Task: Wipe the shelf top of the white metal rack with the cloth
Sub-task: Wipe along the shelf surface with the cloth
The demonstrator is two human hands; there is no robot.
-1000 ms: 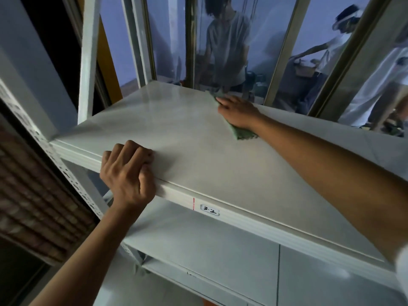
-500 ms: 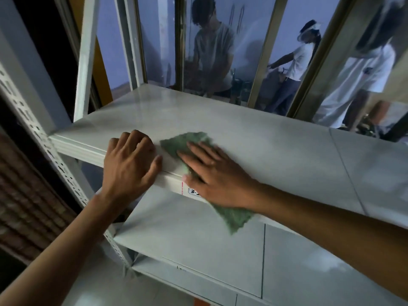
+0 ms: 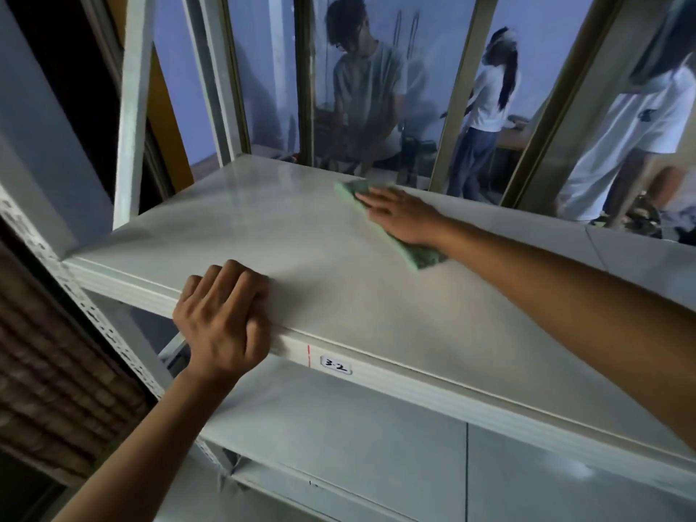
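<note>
The white metal rack's shelf top (image 3: 301, 258) fills the middle of the view, pale and glossy. A green cloth (image 3: 350, 190) lies flat on it near the far edge. My right hand (image 3: 403, 216) presses palm-down on the cloth with its fingers spread, the cloth showing in front of and behind the hand. My left hand (image 3: 226, 318) grips the shelf's front edge at the left, fingers curled over the top and thumb on the front lip.
A small label reading 3-2 (image 3: 336, 365) sits on the front lip. A perforated white upright (image 3: 94, 318) stands at the left corner. Lower shelves (image 3: 357, 438) lie beneath. Behind the glass panes (image 3: 376, 88) beyond the far edge, three people stand.
My right hand has slid the cloth from the front edge beside my left hand back to the shelf's far edge. My left hand keeps its grip on the front edge.
</note>
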